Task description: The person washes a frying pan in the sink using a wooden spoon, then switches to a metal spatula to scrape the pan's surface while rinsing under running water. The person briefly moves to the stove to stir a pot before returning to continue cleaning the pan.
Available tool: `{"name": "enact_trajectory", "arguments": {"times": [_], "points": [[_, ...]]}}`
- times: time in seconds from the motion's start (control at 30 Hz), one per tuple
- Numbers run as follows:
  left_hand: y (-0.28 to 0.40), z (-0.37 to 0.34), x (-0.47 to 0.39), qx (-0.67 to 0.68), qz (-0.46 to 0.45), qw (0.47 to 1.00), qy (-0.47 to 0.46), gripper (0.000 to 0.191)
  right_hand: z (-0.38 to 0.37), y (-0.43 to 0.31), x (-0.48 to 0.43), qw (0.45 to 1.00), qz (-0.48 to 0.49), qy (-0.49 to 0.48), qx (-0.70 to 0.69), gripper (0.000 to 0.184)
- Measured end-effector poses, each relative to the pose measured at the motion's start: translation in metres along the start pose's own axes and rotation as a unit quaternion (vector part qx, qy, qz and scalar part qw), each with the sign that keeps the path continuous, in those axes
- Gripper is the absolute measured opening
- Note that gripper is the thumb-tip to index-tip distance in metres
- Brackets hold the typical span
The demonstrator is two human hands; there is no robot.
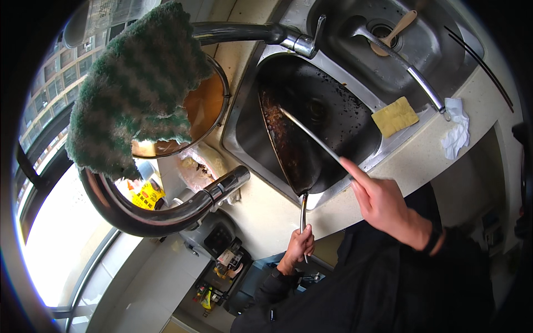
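Note:
My left hand [298,246] grips the metal handle of a pan [287,154], which is tilted on its side over a steel sink basin [254,125]. Burnt brown and black residue coats the side of the pan that shows. In my right hand [385,204] is a thin metal rod-like tool [312,135], its index finger stretched along the shaft. The tool's far tip meets or lies very near the crusted pan surface; what kind of tip it has cannot be told. Dark flakes are scattered over the basin's floor and far side.
A chrome faucet [233,33] bears a green cloth [137,91]. The other basin holds a ladle [389,50] and a wooden-handled brush [399,29]. A yellow sponge [394,117], crumpled white paper [456,129] and dark chopsticks [483,64] lie rightward. A glass lid [208,104] leans behind.

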State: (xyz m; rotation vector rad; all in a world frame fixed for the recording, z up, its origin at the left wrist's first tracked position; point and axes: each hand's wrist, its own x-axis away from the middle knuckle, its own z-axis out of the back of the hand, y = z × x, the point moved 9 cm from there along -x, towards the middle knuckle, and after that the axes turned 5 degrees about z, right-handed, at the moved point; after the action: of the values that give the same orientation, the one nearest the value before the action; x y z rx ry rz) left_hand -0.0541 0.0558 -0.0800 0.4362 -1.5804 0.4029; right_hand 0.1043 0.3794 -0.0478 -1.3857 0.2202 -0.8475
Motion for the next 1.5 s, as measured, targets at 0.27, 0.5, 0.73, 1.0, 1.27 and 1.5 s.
{"name": "enact_trajectory", "arguments": {"times": [0.27, 0.5, 0.73, 1.0, 1.27, 1.5], "points": [[0.001, -0.002, -0.002, -0.017, -0.002, 1.0, -0.001, 0.051, 0.028, -0.012, 0.005, 0.998, 0.032, 0.039, 0.045, 0.051], [0.0, -0.005, -0.004, -0.01, 0.001, 1.0, -0.007, 0.05, 0.035, -0.029, -0.002, 0.996, 0.039, 0.074, 0.043, 0.051], [-0.004, -0.003, -0.007, 0.004, 0.002, 1.0, -0.013, 0.049, 0.031, -0.023, 0.003, 0.998, 0.037, 0.022, 0.042, 0.049], [-0.006, -0.005, -0.008, 0.009, 0.006, 1.0, -0.021, 0.049, 0.029, -0.041, 0.006, 0.997, 0.061, 0.034, 0.022, 0.046], [-0.005, -0.008, -0.007, 0.014, 0.002, 1.0, -0.021, 0.05, 0.021, -0.021, 0.007, 0.999, 0.029, 0.024, 0.026, 0.047], [-0.006, -0.01, -0.005, 0.02, 0.008, 1.0, -0.022, 0.049, 0.027, -0.04, 0.017, 0.993, 0.092, 0.07, 0.009, 0.056]]}}
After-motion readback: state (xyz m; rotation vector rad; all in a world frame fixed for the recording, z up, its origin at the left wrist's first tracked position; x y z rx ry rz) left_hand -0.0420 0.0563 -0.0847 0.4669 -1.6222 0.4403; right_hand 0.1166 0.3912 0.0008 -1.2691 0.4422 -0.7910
